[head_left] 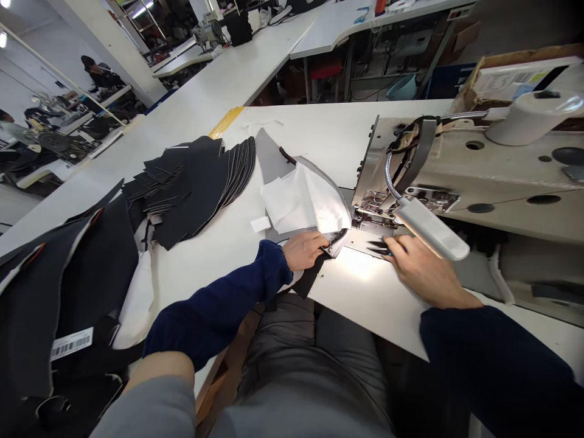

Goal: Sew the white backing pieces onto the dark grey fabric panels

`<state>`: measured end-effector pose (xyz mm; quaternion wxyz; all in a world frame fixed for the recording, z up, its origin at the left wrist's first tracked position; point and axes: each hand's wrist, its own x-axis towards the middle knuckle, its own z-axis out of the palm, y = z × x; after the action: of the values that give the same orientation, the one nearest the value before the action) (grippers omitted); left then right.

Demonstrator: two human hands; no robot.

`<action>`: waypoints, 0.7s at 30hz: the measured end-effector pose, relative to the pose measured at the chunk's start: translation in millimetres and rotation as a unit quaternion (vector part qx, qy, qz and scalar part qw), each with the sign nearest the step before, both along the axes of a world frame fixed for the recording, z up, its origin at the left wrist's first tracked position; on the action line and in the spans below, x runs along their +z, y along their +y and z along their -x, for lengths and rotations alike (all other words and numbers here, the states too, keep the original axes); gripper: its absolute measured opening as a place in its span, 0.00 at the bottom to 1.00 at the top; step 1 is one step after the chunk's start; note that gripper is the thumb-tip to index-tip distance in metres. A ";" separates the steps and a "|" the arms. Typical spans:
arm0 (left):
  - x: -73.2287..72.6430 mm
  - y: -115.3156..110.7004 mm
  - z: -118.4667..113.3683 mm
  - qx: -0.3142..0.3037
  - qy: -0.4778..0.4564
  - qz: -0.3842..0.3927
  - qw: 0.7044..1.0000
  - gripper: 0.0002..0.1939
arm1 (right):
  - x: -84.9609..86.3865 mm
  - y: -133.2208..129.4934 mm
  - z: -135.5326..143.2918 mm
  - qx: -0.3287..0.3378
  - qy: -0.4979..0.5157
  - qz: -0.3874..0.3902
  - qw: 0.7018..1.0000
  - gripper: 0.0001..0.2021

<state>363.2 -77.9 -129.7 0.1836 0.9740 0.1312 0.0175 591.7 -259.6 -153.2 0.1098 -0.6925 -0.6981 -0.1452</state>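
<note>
"Grey fabric piece with a white cloth layer (pixel 296 198): where is it, and what surrounds it?"

"It lies on the white tabletop (pixel 337 131), just left of the sewing machine's needle area. From far left, there are long black fabric panels (pixel 93 261), with a white barcode label (pixel 72 344) on them. Next comes a fanned stack of dark, curved fabric pieces (pixel 201 188), then a small white paper slip (pixel 260 224) beside the grey piece."

"Anything in the way on the right?"

"Yes, the beige metal sewing machine (pixel 502 164) fills that side. Its white, bar-shaped lamp (pixel 431 228) juts out just above the right hand, and a white thread cone (pixel 531 118) stands farther right."

"And the fingers?"

"Those of the left hand (pixel 305 250) are drawn together, pinching the piece's near edge by its dark edging. On the right hand (pixel 424 267), they curl closed around small black-bladed snips (pixel 378 247), whose tips are slightly parted, pointing left toward the piece."
</note>
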 end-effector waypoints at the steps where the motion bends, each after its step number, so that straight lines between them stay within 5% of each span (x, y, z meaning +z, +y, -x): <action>1: 0.4 -0.3 0.1 0.000 -0.006 0.002 1.000 0.06 | 2.3 -5.1 3.0 -0.030 0.005 -0.004 1.000 0.16; 5: 2.8 -1.9 0.4 0.011 -0.046 0.004 0.999 0.07 | 3.8 -9.1 46.2 -0.024 0.147 0.002 0.989 0.16; 8: 5.2 -3.1 0.6 0.018 -0.078 0.009 0.997 0.08 | -1.5 7.4 90.9 -0.034 0.416 0.021 0.909 0.15; 10: 7.0 -3.8 1.2 0.023 -0.093 0.011 0.995 0.08 | -3.6 22.8 112.5 -0.067 0.636 0.038 0.768 0.16; 13: 9.9 -4.8 2.6 0.024 -0.104 0.012 0.994 0.09 | -3.0 41.0 126.8 -0.078 0.866 0.048 0.492 0.17; 15: 12.0 -5.6 3.5 0.014 -0.111 0.011 0.994 0.13 | -2.2 46.5 127.5 -0.071 0.916 0.039 0.393 0.18; 16: 13.1 -6.0 3.8 0.003 -0.111 0.006 0.994 0.17 | -2.2 47.5 126.4 -0.069 0.923 0.033 0.377 0.19; 18: 14.3 -6.9 4.0 -0.025 -0.094 -0.023 0.995 0.21 | -3.6 47.6 122.7 -0.065 0.916 0.025 0.396 0.20; 21: 10.8 -8.0 3.0 -0.061 -0.053 -0.090 0.993 0.20 | -7.6 48.0 112.9 -0.082 0.835 0.061 0.541 0.21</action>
<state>360.1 -85.9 -118.9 0.1029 0.9905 0.0596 0.0694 478.8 -211.6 -160.7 0.5881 -0.5603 -0.2380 0.5325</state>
